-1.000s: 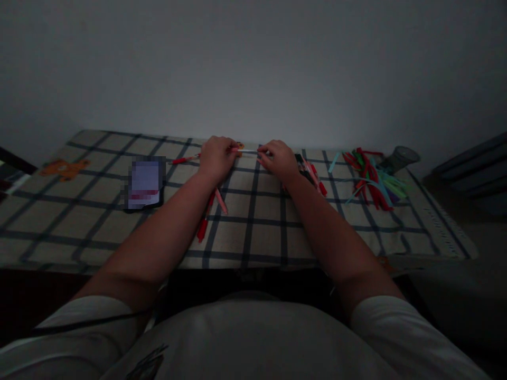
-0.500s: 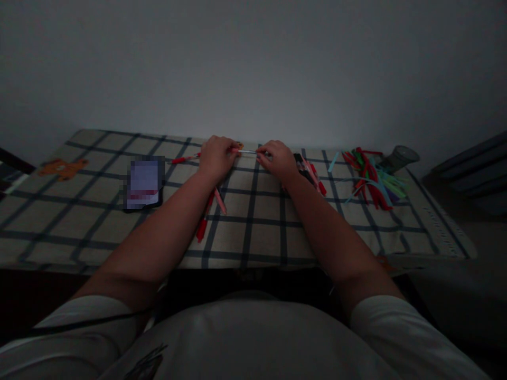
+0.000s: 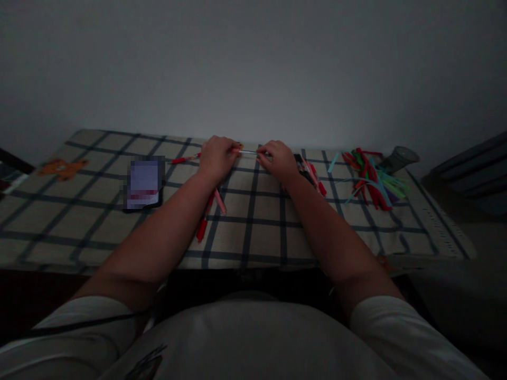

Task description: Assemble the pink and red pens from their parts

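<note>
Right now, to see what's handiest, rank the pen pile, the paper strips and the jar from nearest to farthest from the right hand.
1. Pen pile: just right of the right hand, which grips a thin pen.
2. Paper strips: farther right.
3. Jar: beyond the strips, at the far right edge.
</note>
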`<state>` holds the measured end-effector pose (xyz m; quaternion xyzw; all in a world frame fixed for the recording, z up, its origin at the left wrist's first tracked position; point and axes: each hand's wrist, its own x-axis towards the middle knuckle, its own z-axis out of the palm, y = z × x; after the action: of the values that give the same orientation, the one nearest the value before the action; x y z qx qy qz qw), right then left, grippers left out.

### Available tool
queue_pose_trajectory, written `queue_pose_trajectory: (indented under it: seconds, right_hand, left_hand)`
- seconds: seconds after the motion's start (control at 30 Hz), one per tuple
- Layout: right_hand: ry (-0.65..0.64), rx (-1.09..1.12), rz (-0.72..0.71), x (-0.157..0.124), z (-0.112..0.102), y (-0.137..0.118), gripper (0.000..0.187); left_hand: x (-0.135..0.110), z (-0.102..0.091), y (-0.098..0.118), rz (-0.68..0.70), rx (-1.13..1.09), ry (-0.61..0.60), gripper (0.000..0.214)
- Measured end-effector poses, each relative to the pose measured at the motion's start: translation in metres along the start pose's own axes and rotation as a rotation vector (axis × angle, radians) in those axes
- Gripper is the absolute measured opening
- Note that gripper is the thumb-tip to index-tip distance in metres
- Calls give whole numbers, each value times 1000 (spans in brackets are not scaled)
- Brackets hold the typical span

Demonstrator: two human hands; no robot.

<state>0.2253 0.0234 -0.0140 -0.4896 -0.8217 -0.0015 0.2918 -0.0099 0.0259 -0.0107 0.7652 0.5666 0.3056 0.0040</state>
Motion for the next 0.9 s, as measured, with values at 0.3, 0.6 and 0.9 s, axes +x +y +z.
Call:
queue_pose_trajectory:
  seconds: [0.3, 0.6, 0.9]
  right_hand:
    - [42, 4, -18, 0, 1, 2, 27]
    - [11, -7, -25, 0, 0, 1, 28]
    - [52, -16, -4, -1, 3, 4, 25]
  left_hand:
    - [0, -1, 1, -27, 1, 5, 25]
    - [-1, -2, 3, -8, 14, -13, 26]
    - [1, 0, -2, -10, -9, 20, 25]
